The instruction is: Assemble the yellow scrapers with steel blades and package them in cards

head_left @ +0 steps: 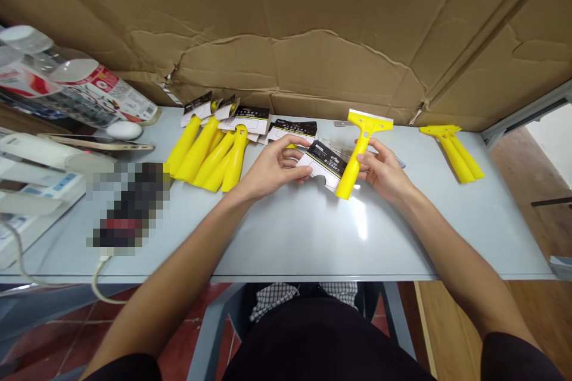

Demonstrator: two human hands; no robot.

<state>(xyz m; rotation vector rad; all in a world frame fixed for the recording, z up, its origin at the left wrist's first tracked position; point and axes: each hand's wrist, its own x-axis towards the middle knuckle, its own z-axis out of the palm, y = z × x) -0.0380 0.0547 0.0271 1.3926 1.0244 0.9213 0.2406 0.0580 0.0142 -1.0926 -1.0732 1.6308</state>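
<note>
Your left hand [277, 168] pinches a paper card [322, 162] in a narrow grip. Your right hand [385, 171] holds a yellow scraper [350, 174] right by it, over the gray table [286, 238]. Keep both steady.

Place: small packing workshop
Table: grey table [286, 238] in the middle
Stock: yellow scrapers [196, 152] piled far left, beside printed cards [252, 119]
Backing: creased cardboard [295, 53] along the far edge
Floor: red tile [40, 339] near left, wood [536, 309] near right
</note>
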